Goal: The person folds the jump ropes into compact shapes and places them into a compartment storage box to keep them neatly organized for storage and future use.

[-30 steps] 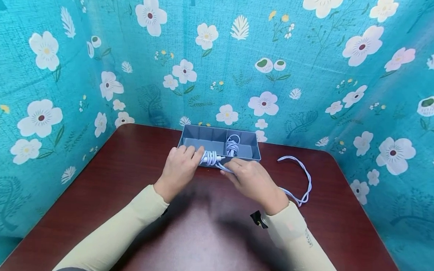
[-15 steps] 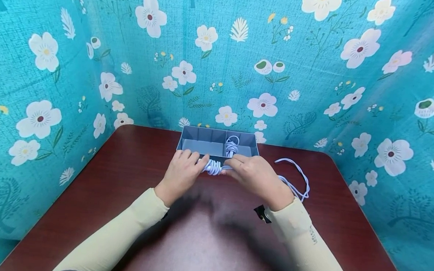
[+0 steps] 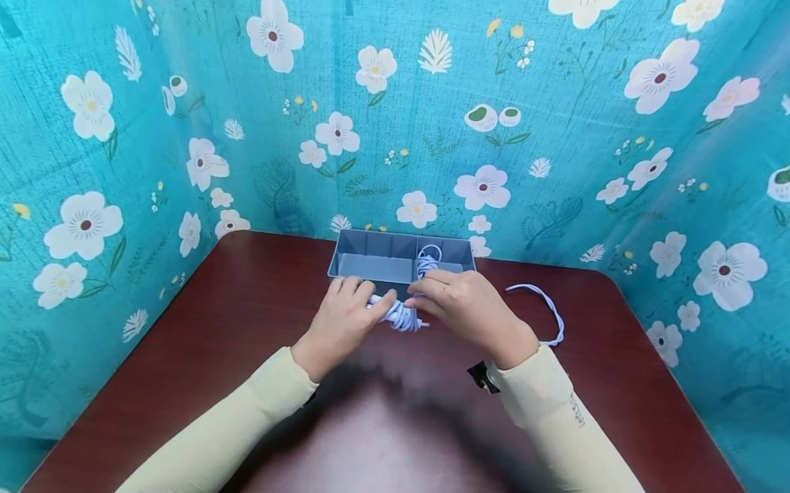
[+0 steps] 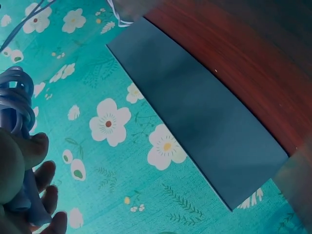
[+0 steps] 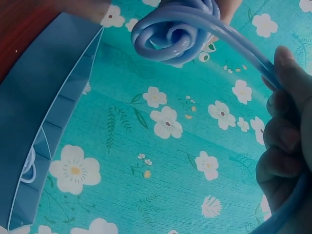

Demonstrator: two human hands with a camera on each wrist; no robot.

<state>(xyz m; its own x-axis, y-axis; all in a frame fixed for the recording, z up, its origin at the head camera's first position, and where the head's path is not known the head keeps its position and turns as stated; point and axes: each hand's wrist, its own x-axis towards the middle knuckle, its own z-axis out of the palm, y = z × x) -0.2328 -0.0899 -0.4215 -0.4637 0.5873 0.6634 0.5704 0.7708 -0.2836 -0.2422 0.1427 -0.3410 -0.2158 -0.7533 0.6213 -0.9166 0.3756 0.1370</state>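
My left hand (image 3: 348,314) grips a pale lavender cable (image 3: 403,318) wound into a small bundle, just in front of the grey tray. In the left wrist view the fingers curl round the bundle's lower part, and the coils (image 4: 17,95) rise above the thumb. My right hand (image 3: 463,303) pinches the cable's running length a little to the right. Seen from the right wrist, a doubled strand (image 5: 243,46) stretches from the coils to the curled fingers of that hand. The cable's loose end (image 3: 551,304) curves over the table on the right.
The grey divided tray (image 3: 376,266) stands at the back of the dark red table (image 3: 250,292). Another wound cable (image 3: 427,261) lies in its right compartment, partly behind my right hand. A turquoise flowered curtain (image 3: 398,145) closes off the back and sides.
Both hands have come slightly nearer, away from the tray. The bundle has tilted, its right end now lower, and my right hand has risen above it. The loose tail on the table has shortened.
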